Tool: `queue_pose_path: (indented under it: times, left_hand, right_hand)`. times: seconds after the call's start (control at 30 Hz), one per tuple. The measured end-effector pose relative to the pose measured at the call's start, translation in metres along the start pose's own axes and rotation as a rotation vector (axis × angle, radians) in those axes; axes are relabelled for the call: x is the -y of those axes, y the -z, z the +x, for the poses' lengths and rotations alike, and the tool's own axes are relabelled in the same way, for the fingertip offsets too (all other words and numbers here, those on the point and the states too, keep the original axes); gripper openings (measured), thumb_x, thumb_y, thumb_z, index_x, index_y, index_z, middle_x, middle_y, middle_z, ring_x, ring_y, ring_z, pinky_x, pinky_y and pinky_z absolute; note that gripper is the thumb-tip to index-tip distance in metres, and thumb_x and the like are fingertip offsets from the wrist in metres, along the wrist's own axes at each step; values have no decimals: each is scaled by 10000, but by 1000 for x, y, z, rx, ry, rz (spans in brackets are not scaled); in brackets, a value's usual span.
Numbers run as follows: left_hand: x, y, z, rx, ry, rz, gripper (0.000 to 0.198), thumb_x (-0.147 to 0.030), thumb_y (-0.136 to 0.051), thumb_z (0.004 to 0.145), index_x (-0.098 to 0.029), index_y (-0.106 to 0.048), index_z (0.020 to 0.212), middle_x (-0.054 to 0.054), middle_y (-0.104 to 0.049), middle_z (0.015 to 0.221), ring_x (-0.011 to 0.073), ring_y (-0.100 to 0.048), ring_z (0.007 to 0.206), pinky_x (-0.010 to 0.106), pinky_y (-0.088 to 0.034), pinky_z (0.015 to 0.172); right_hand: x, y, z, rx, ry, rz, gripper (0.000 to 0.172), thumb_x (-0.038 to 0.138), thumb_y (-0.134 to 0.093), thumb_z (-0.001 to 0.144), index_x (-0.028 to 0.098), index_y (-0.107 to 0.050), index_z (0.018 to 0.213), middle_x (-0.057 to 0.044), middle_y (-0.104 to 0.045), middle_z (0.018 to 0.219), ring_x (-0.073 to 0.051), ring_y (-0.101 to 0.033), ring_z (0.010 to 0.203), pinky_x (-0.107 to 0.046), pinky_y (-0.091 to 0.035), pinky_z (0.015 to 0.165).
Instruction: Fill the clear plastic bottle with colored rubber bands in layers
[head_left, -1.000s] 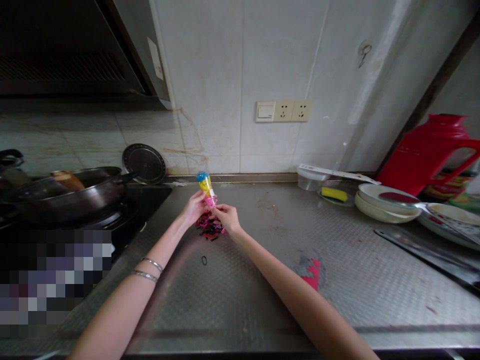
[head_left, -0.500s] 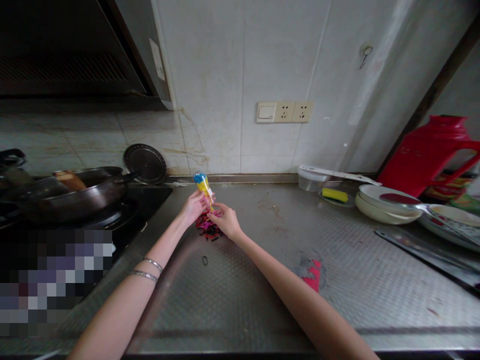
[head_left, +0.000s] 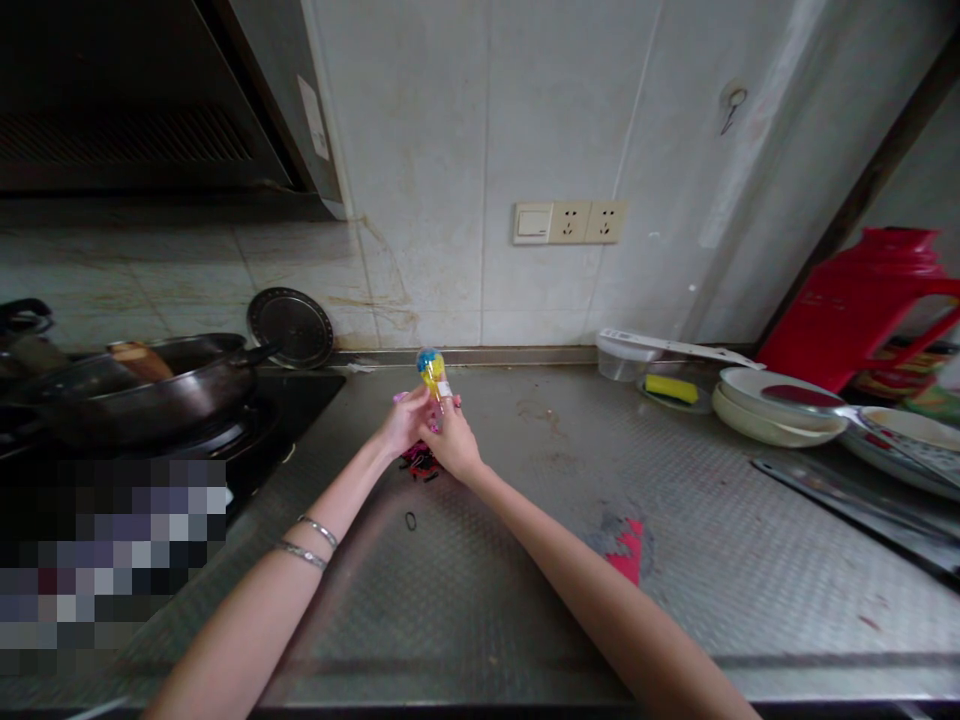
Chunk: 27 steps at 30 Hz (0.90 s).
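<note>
A small clear plastic container (head_left: 430, 364) with blue and yellow rubber bands inside stands up between my hands. My left hand (head_left: 405, 422) is closed around its left side. On the right, my right hand (head_left: 455, 440) grips the lower part, below a white label. A bit of pink shows by my left fingers, too small to make out. Beneath the hands lies a pile of black, red and pink rubber bands (head_left: 421, 464), partly hidden by them. One loose black band (head_left: 410, 520) rests nearer to me on the metal counter (head_left: 480, 610).
To the left, a pan (head_left: 187, 390) sits on the black stove, with a round metal lid (head_left: 290, 328) against the wall. On the right are a plastic tub (head_left: 622, 358), a yellow sponge (head_left: 670, 389), stacked bowls (head_left: 772, 425), a knife (head_left: 847, 515) and a red thermos (head_left: 855, 310).
The container has shifted right and is more upright. My right hand has moved from the rubber bands below it onto the container, and my left hand has come right too.
</note>
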<state>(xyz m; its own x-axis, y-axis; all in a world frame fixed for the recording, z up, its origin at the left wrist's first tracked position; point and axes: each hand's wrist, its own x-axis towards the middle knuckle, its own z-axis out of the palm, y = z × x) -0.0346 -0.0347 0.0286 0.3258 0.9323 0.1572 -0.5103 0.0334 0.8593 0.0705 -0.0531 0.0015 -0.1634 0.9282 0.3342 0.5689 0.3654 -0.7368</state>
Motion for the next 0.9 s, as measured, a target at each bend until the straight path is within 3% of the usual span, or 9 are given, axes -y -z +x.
queue_pose_path:
  times: [0.17, 0.37, 0.63, 0.9]
  left_hand:
    - [-3, -2, -3, 48, 4, 20, 372, -181, -485, 814, -160, -486, 1186, 98, -662, 932, 223, -616, 908, 350, -455, 807]
    - [-4, 4, -2, 27, -14, 16, 339, -157, -493, 800, -145, -520, 1138, 97, -653, 942, 233, -610, 924, 364, -450, 819]
    - [-7, 23, 2, -12, -77, 12, 239, -184, -495, 800, -133, -559, 1025, 122, -660, 905, 182, -635, 697, 274, -479, 589]
    - [-8, 24, 2, -52, -90, -7, 242, -170, -515, 781, -135, -567, 1015, 104, -661, 887, 240, -615, 904, 379, -478, 788]
  right_hand:
    - [0, -3, 2, 7, -20, 81, 568, 307, -525, 702, 221, -366, 1240, -98, -525, 1060, -202, -560, 812, -313, -443, 681]
    - [-1, -5, 2, 33, 73, 260, 497, 183, -470, 696, 183, -402, 1188, -14, -565, 760, -138, -530, 629, -250, -433, 602]
    - [3, -6, -3, 60, 149, 354, 328, 220, -433, 778, 223, -492, 1101, 17, -571, 712, -115, -536, 610, -227, -441, 606]
    - [-3, -10, 2, 44, 69, 608, 309, 403, -450, 798, 223, -586, 1011, 13, -582, 636, -117, -572, 510, -222, -469, 511]
